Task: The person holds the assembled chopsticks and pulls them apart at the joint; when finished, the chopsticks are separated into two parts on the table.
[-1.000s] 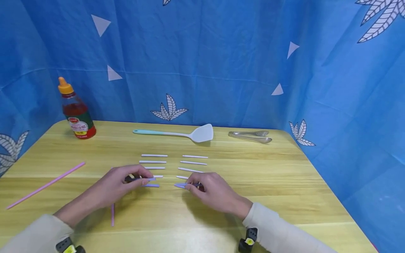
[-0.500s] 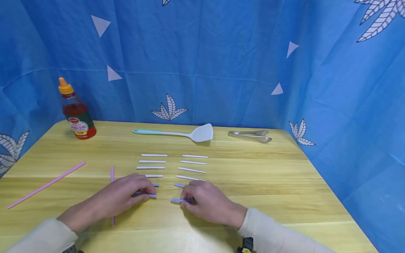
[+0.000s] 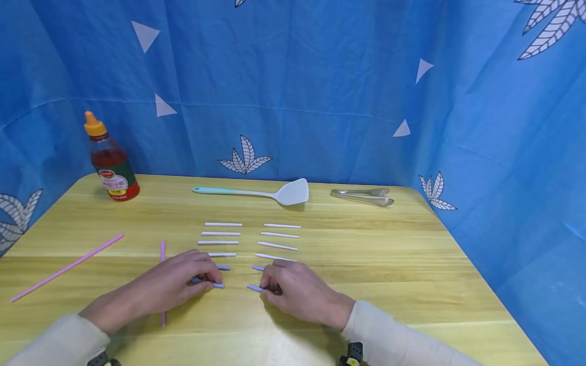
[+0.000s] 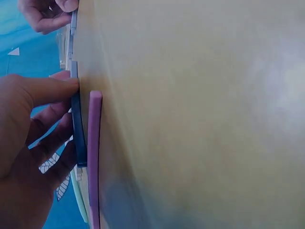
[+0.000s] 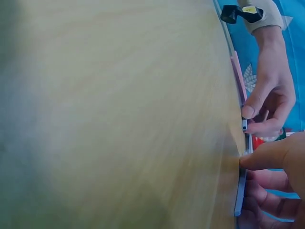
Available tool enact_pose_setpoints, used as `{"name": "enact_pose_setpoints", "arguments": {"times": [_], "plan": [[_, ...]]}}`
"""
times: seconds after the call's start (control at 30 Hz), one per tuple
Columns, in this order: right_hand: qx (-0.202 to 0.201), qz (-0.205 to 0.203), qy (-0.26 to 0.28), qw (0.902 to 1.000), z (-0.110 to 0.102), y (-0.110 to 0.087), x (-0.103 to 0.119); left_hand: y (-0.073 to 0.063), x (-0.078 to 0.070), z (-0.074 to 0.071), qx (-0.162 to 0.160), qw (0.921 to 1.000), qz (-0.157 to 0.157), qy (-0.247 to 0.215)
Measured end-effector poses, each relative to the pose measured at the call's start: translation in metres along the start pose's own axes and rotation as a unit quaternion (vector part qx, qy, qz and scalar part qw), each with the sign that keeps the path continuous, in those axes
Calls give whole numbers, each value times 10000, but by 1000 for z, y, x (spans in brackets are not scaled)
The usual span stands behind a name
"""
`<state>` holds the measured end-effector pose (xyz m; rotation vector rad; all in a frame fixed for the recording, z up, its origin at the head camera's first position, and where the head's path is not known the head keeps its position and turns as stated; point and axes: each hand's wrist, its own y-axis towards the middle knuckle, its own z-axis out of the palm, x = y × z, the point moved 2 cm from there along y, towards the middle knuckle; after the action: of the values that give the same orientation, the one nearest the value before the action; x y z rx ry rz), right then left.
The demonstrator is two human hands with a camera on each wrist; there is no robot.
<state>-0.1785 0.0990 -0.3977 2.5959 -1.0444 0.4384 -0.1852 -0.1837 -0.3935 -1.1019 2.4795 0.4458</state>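
Observation:
My left hand (image 3: 194, 277) pinches a thick blue chopstick half (image 4: 77, 119) between thumb and fingertips, low over the table. Opposite it, my right hand (image 3: 299, 294) pinches a thinner blue chopstick half (image 5: 239, 195), its end pointing left toward the first across a small gap. Just behind the hands lie another thick blue half (image 3: 224, 268) and a second thin blue half (image 3: 258, 268), both partly hidden by fingers. Farther back are several white chopstick halves in two columns, thick ones (image 3: 222, 234) on the left and thin ones (image 3: 280, 235) on the right.
A pink chopstick (image 3: 163, 251) passes under my left forearm, and another pink chopstick (image 3: 68, 268) lies slanted farther left. Along the back are a sauce bottle (image 3: 114, 173), a white spatula (image 3: 293, 193) and metal tongs (image 3: 361, 197). A blue curtain (image 3: 293, 91) hangs behind the table.
Both hands have come toward the near edge with their blue halves, from over the other blue pair to a row in front of it. In the last half second they barely shift.

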Motion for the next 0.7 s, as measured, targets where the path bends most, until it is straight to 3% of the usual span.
{"name": "enact_pose_setpoints", "arguments": {"times": [0.17,0.23,0.33,0.53,0.7], "plan": [[57,62,19,10000,1,1,1,-3,19,-26,-236,9986,-457,-77],[88,95,41,9999,1,2,1,-6,32,-39,-418,9973,-561,243],[134,126,56,9998,1,2,1,-14,55,-53,-415,9933,-709,814],[198,157,93,9996,1,2,0,-29,85,-57,-218,9908,-454,1259],[175,112,135,9997,0,2,0,-34,95,-58,143,9954,-609,721]]}}
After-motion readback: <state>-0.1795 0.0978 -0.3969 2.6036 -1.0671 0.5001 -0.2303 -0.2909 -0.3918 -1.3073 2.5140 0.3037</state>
